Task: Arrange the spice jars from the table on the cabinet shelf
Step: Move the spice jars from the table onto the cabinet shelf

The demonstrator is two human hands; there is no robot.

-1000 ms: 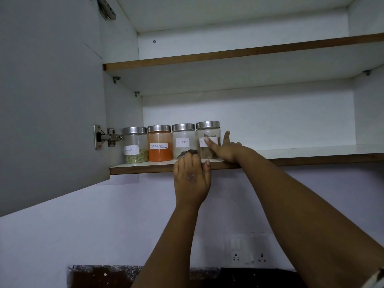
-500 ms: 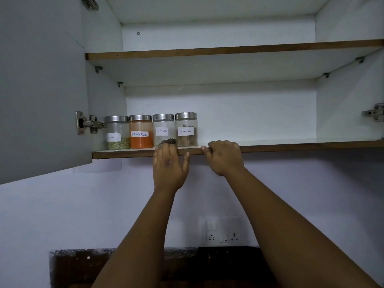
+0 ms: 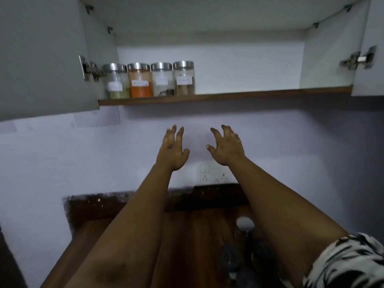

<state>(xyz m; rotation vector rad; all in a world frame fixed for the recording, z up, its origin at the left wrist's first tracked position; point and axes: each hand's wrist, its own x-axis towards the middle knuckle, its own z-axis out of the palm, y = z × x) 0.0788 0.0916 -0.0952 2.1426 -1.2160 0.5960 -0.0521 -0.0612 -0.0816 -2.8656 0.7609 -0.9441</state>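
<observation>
Several glass spice jars with steel lids and white labels stand in a row at the left end of the cabinet shelf (image 3: 228, 96): a green-filled jar (image 3: 115, 82), an orange-filled jar (image 3: 140, 81), a jar with dark bits (image 3: 162, 80) and a jar with brown pieces (image 3: 184, 78). My left hand (image 3: 172, 149) and my right hand (image 3: 226, 146) hang below the shelf in front of the wall, both with fingers spread and holding nothing. On the wooden table (image 3: 191, 235), a jar lid (image 3: 245, 223) shows between my forearms; darker jars below it are blurred.
The open left cabinet door (image 3: 41, 55) juts toward me beside the jars, and the right door (image 3: 367, 59) stands open too. A wall socket (image 3: 213, 173) sits under my hands. The shelf to the right of the jars is bare.
Both hands have left the shelf edge and dropped below it, fingers now spread. The view has tilted down, bringing the table into sight.
</observation>
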